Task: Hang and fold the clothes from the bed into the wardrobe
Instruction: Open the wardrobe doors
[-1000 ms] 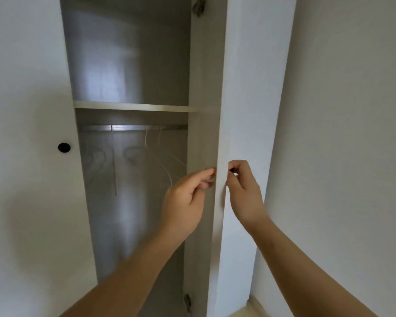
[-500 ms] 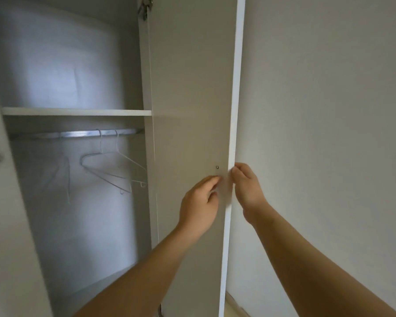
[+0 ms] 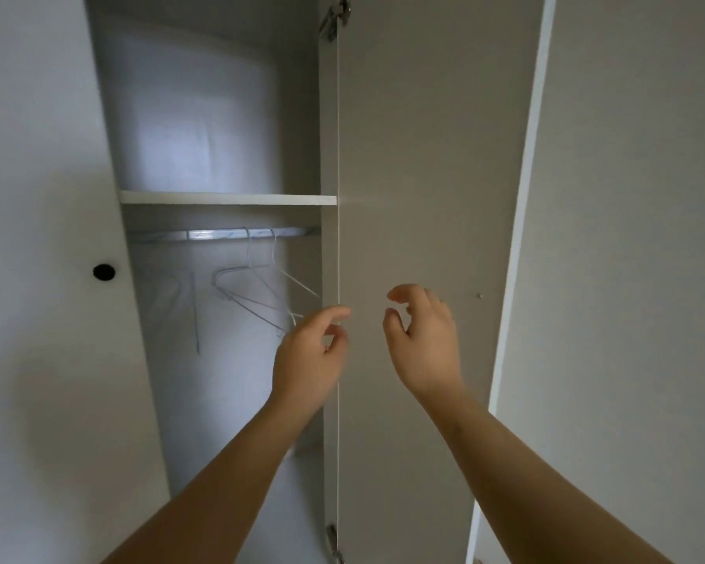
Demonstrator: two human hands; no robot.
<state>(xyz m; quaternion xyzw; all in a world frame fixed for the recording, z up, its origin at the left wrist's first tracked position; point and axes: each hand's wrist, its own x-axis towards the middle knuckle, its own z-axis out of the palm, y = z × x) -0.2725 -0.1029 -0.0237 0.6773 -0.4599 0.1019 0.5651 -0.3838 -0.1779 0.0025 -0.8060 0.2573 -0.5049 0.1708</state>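
The white wardrobe stands open in front of me, its right door (image 3: 424, 177) swung wide with the inner face toward me. Inside, two thin white wire hangers (image 3: 257, 295) hang from a metal rail (image 3: 220, 234) under a shelf (image 3: 226, 198). My left hand (image 3: 308, 356) hovers at the door's hinge edge, fingers loosely curled, holding nothing. My right hand (image 3: 422, 339) hovers in front of the door's inner face, fingers relaxed and apart from it. No clothes or bed are in view.
The closed left door (image 3: 37, 278) has a round black hole (image 3: 104, 272). A bare wall (image 3: 635, 238) lies right of the open door. Hinges (image 3: 336, 14) show at the door's top and bottom. A small screw (image 3: 479, 296) sits in the door panel.
Both hands have let go of the right door's edge and moved left, now free in the air. The door has swung further open, and the view has shifted to show more of the interior.
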